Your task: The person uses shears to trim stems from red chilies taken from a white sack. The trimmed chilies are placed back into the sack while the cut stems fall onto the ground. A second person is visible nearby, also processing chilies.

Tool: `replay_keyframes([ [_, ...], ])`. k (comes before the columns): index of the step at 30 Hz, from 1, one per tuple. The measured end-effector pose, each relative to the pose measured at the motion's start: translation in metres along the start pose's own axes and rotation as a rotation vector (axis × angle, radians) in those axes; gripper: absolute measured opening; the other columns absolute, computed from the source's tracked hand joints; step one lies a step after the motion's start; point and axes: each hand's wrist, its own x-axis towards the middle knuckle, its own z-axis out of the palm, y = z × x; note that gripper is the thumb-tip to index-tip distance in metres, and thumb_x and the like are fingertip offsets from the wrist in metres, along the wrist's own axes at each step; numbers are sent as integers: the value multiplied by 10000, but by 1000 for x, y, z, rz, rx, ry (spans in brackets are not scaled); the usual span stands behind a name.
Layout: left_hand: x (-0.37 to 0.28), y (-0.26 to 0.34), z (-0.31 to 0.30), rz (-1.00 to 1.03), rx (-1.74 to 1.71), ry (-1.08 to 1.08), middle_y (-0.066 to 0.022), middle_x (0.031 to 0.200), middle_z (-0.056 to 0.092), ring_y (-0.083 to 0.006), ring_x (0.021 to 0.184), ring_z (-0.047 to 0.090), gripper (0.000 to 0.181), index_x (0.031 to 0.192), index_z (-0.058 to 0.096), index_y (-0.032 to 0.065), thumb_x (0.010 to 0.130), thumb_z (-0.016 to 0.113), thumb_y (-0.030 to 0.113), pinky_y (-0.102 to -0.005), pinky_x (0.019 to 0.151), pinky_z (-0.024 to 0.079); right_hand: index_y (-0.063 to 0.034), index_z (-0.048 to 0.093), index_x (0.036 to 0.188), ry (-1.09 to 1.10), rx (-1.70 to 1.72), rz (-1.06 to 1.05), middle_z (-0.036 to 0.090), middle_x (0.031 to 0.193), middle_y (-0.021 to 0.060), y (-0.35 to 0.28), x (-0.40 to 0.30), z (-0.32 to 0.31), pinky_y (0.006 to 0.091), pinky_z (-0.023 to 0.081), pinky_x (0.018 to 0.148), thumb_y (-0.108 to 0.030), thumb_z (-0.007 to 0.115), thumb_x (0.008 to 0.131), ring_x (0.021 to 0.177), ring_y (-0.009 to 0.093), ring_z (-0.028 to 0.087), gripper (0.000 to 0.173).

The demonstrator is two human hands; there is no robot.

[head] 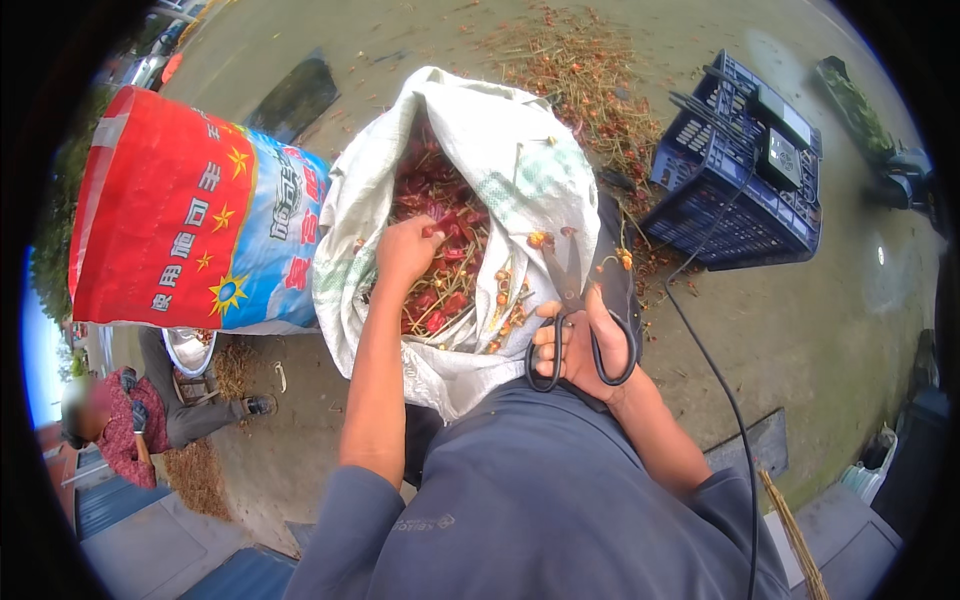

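A white woven sack (525, 150) stands before me with its mouth spread wide. Dried red chili peppers (454, 259) with their stalks fill its inside. My left hand (405, 247) reaches into the opening and pinches a red pepper (448, 223) between thumb and fingers. In my right hand (581, 349) are black-handled scissors (570, 292), held over the sack's right side with the blades parted and pointing away from me. Orange-yellow stalk ends (501, 307) lie on the folded sack wall near the scissors, and a few more cling around the blades.
A printed red-and-blue bag (202, 225) stands left of the sack. Cut stalks (600, 105) litter the ground beyond. A blue plastic crate (735, 217) carrying electronic devices is at right; a black cable (709, 345) runs from it toward me. At left sits another person (127, 427) wearing gloves.
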Motion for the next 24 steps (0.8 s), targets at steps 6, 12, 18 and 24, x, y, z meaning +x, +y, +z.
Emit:
replay_keyframes([
  [6,-56,-22,-10,-204,-788,8,-10,786,677,-78,697,583,146,1007,714,12,933,703,138,-259,664,471,-6,522,1333,-86,-149,-149,699,963,127,-8,-37,10,350,529,696,-675,493,979,743,196,640,758],
  [12,-90,-2,-11,-295,-1278,51,14,892,669,-50,733,586,227,1125,689,17,959,721,168,-213,644,488,-5,567,1227,260,-1690,-441,657,857,160,-22,-17,70,426,503,695,-513,721,883,779,310,661,633],
  [18,-103,-3,3,-115,-1039,87,27,915,671,-20,765,551,240,1144,708,-10,952,730,132,-188,707,456,24,574,1087,229,-1917,-454,664,840,225,-12,9,78,509,529,657,-627,711,837,786,433,683,710],
  [24,-114,15,-5,25,-879,88,-18,978,688,-77,824,579,242,1165,728,18,932,722,84,-238,746,470,-31,585,1018,303,-2005,-376,693,886,197,-4,16,82,503,511,692,-577,752,819,818,430,681,604],
])
